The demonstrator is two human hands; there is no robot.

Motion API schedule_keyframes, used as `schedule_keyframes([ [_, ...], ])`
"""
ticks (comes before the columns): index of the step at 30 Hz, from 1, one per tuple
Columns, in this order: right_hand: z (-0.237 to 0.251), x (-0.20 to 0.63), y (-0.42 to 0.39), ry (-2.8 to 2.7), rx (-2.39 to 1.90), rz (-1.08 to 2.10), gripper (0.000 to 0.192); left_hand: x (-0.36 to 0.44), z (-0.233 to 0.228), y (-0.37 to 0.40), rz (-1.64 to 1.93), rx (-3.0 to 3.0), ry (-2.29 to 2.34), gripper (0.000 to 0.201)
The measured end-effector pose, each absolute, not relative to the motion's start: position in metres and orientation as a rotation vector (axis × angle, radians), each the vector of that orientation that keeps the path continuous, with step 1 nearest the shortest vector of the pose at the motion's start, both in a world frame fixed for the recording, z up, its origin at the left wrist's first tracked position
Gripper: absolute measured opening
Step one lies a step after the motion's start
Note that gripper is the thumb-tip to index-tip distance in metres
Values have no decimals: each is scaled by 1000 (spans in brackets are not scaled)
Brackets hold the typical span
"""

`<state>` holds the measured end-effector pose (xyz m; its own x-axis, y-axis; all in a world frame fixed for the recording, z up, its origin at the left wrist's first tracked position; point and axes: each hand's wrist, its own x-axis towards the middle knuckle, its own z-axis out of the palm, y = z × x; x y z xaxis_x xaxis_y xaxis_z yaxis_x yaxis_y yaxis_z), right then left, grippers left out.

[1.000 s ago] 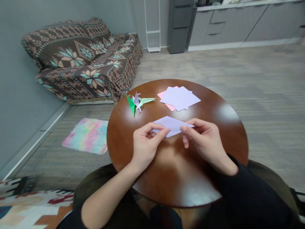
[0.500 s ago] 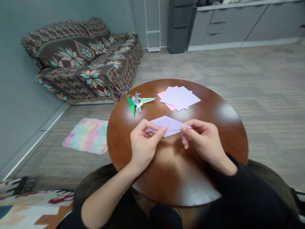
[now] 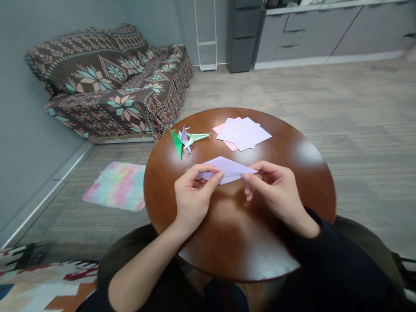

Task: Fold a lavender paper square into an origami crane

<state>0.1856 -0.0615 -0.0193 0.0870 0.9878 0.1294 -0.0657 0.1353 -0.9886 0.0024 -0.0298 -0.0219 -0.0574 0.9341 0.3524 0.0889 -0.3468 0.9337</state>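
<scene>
From the camera on my head I look down on a round wooden table [image 3: 240, 242] and on my own two hands working above its middle. Between them I hold a folded lilac paper [image 3: 225, 168], a flat, long triangle with its peak pointing away from me and its long edge towards me. My left hand [image 3: 191, 199] pinches the left end of that paper: the thumb lies on top near the fold and the forefinger curls in under it, so the fingers are closed on the sheet. My right hand [image 3: 276, 193] pinches the right end in the same way, thumb and forefinger tips meeting at the paper's corner, the other fingers tucked loosely below. The paper spans the gap between the two hands and seems to hover just above the tabletop, though I cannot tell for sure whether its lower edge touches the wood. Beyond it, on the far part of the table, lies a loose stack of paper sheets [image 3: 243, 133], lilac on top with pink showing at the left edge. To the left of that stack sit small folded paper cranes [image 3: 185, 139], green, lilac and pale green, close together near the rim.
</scene>
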Motion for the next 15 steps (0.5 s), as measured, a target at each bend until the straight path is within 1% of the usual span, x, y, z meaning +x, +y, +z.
schedule_keyframes([
  [9,-24,187,-60,-1108,-1042,1112,14,2,-25,-28,1443,1516,1125,12],
  [15,-24,188,-58,-1083,-1048,1119,21,1,-29,-24,1410,1414,1064,15],
])
